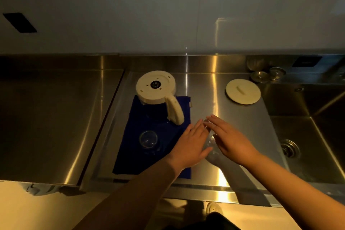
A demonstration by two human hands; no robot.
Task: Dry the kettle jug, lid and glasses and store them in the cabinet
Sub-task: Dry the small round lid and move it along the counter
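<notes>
At the left of the frame the steel counter (46, 117) is dark and bare-looking. In the middle left, a blue cloth (158, 129) lies flat on the draining board. On its upper part the kettle jug (156, 87) stands upside down, its cream base facing up and the handle pointing toward the lower right. Below it, lower on the same cloth, one glass (148, 139) stands, also seeming inverted.

A little right of centre the two hands meet. The left hand (190, 144) is flat, its fingers straight and pressed together, reaching over the right edge of the cloth. The right hand (229, 140) is just beside it, fingers straight and slightly spread. Between and under them there is a second glass (211, 143), transparent and blurred; whether the fingers already touch it I cannot tell.

In the upper right the lid (243, 91) lies flat on the steel, well apart from the hands. At the far right is the sink (306, 136) with its drain.

I judge the step is to take up this glass for drying. To do it well, both hands should close around the body, not the rim, because wet glass slips, and the cloth must be freed first from under the jug.
</notes>
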